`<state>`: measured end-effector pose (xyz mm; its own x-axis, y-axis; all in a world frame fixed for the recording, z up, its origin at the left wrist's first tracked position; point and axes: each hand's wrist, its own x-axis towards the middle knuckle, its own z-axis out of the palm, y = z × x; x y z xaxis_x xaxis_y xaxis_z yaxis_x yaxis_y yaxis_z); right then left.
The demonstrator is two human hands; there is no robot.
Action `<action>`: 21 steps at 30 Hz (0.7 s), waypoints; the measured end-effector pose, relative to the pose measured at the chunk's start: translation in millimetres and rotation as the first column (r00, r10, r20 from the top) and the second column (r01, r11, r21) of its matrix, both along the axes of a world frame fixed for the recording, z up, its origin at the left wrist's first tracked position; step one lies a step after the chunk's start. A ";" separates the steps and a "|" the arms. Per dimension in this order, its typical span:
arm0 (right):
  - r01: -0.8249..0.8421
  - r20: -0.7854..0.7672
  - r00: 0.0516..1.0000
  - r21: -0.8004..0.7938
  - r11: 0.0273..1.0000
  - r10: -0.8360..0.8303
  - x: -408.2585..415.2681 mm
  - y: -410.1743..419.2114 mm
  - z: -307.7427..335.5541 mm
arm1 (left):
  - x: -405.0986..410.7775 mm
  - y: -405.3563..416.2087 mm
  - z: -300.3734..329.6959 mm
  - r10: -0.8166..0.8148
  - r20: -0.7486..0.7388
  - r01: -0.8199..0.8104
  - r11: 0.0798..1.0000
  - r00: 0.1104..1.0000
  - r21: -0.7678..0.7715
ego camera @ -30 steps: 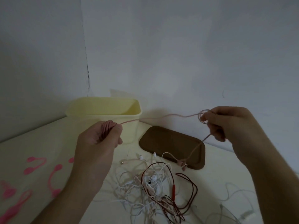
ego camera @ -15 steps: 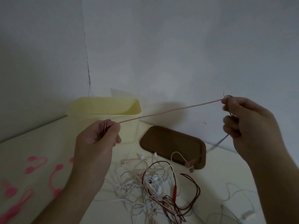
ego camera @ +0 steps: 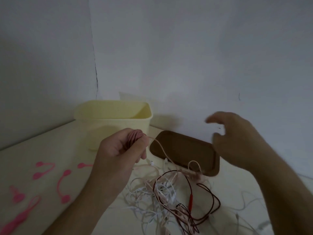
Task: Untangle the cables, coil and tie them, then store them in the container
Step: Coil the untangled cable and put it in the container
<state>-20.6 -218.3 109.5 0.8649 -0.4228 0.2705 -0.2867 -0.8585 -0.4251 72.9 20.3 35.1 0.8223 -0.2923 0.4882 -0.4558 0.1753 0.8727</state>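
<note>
Gripping a coiled bundle of thin pink cable (ego camera: 134, 139) above the desk (ego camera: 50, 150), the left hand (ego camera: 122, 150) keeps the loops from springing apart — its loose tail trails to the tangled pile (ego camera: 169, 197) — while the right hand (ego camera: 237, 143) hovers, blurred, fingers spread, holding nothing.

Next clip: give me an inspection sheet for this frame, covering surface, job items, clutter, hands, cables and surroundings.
Surface: pale table.
Job items: open yellow container; brown lid beside it; pink ties lying at left.
Clutter: nothing seen.
Hands: left hand grips the pink cable coil; right hand blurred, fingers spread, holding nothing.
Cables: the coil's loose tail runs down to the tangled pile.
Surroundings: bare walls, corner seam.
</note>
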 end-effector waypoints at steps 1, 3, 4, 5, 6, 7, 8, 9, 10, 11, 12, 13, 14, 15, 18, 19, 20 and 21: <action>-0.161 0.055 0.986 0.136 0.978 0.155 -0.3 17.2 4.2 | -1.8 -1.0 -0.6 -0.005 0.009 0.005 1.000 1.000 0.002; -0.439 0.137 0.891 0.500 0.747 0.432 1.5 50.4 3.8 | -4.7 -3.9 -1.7 -0.020 0.013 0.020 1.000 1.000 -0.003; -0.496 0.151 0.849 0.559 0.664 0.507 4.4 63.2 -1.6 | -4.8 -4.9 -2.1 -0.024 0.003 0.024 1.000 1.000 -0.010; -0.518 0.133 0.832 0.531 0.671 0.538 9.1 70.6 -10.6 | -4.4 -5.3 -2.6 -0.024 -0.011 0.024 1.000 1.000 -0.017; -0.518 0.105 0.840 0.447 0.729 0.532 14.3 74.6 -19.3 | -3.6 -5.4 -3.2 -0.026 -0.020 0.025 0.999 0.999 -0.020; -0.505 0.093 0.857 0.347 0.790 0.507 18.9 75.2 -24.6 | -3.0 -5.1 -3.6 -0.032 -0.024 0.032 0.999 0.999 -0.023; -0.473 0.083 0.879 0.290 0.832 0.470 22.3 72.4 -26.2 | -2.3 -4.6 -3.6 -0.040 -0.024 0.039 0.999 0.999 -0.027; -0.458 0.076 0.886 0.295 0.839 0.457 23.6 67.3 -26.2 | -1.4 -3.9 -3.9 -0.043 -0.023 0.043 0.998 0.999 -0.034; -0.459 0.076 0.885 0.306 0.834 0.459 22.7 61.2 -25.4 | -0.1 -3.9 -5.0 -0.048 -0.023 0.047 0.998 0.999 -0.038; -0.461 0.102 0.885 0.331 0.823 0.454 21.0 57.3 -23.2 | 1.1 -4.2 -6.2 -0.058 -0.035 0.056 0.998 0.998 -0.038; -0.472 0.160 0.881 0.350 0.809 0.445 21.0 55.0 -21.8 | 2.6 -5.0 -7.2 -0.077 -0.052 0.076 0.997 0.996 -0.023; -0.487 0.235 0.873 0.357 0.797 0.428 20.8 54.5 -21.7 | 3.3 -5.4 -8.2 -0.116 -0.076 0.116 0.993 0.990 0.004; -0.504 0.303 0.858 0.348 0.790 0.414 20.9 55.8 -22.6 | 3.4 -5.8 -8.7 -0.181 -0.105 0.184 0.983 0.978 0.027; -0.512 0.351 0.847 0.339 0.789 0.399 22.1 58.3 -25.4 | 2.9 -6.2 -8.6 -0.267 -0.142 0.273 0.962 0.953 0.021; -0.468 0.363 0.859 0.267 0.842 0.362 30.5 64.3 -41.1 | 1.1 -4.8 -5.3 -0.502 -0.241 0.467 0.864 0.831 -0.187; -0.449 0.344 0.869 0.248 0.859 0.355 33.0 64.7 -47.0 | 1.2 -2.8 -4.6 -0.552 -0.239 0.488 0.827 0.799 -0.280; -0.444 0.327 0.874 0.235 0.865 0.360 35.2 64.9 -51.7 | 1.1 -1.4 -3.5 -0.589 -0.223 0.497 0.791 0.777 -0.358; -0.448 0.308 0.875 0.220 0.866 0.374 37.4 65.5 -56.0 | 2.1 0.2 -3.0 -0.613 -0.200 0.500 0.759 0.764 -0.416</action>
